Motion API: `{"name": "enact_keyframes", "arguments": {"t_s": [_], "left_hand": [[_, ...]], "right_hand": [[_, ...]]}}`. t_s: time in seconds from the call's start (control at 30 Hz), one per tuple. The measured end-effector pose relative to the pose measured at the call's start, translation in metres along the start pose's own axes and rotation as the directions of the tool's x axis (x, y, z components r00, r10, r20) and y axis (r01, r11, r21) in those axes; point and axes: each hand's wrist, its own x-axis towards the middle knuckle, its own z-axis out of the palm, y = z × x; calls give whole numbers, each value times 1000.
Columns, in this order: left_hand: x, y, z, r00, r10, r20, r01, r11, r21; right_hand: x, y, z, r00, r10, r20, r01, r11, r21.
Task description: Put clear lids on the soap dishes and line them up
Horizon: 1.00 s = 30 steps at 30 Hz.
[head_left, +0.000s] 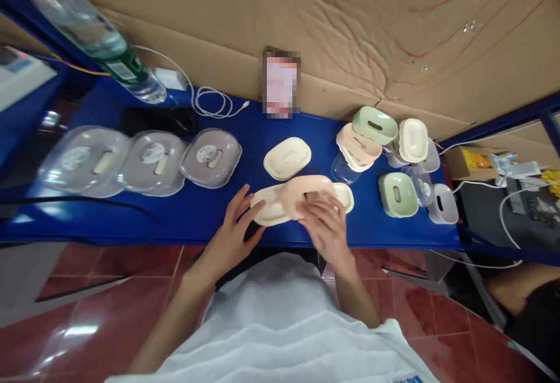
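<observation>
Before me at the table's front edge lies a shallow cream plastic dish (272, 210), its left end between the thumb and fingers of my left hand (236, 228). My right hand (326, 225) has its fingers closed on a peach slotted plastic tray (301, 191), which overlaps the cream dish's right part. Another cream piece (343, 197) shows from behind the peach tray on the right; its shape is partly hidden. Just beyond my hands, a separate cream dish (287, 158) rests on the blue table (219, 211).
Lidded grey boxes (153, 161) line the left side. Stacked green (375, 125) and peach trays (361, 143), a green box (398, 195) and a grey slotted tray (444, 204) stand right. Behind are a bottle (126, 68), a white cable (214, 103) and a blurred-out phone-like screen (280, 85).
</observation>
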Motion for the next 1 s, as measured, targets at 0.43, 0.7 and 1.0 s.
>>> {"name": "enact_keyframes", "arguments": {"t_s": [0.43,0.7,1.0], "left_hand": [[-8,6,0,991,126,-42,-110,956,272],[-13,5,-15,994,113,-4,-107,951,291],[-30,-13,-20,987,161,-23,-140,915,378]], "right_hand": [[31,-9,21,930,-267,251,216,953,213],[78,33,4,950,-127,284,143,989,-37],[47,-13,43,831,-418,368,393,908,144]]}}
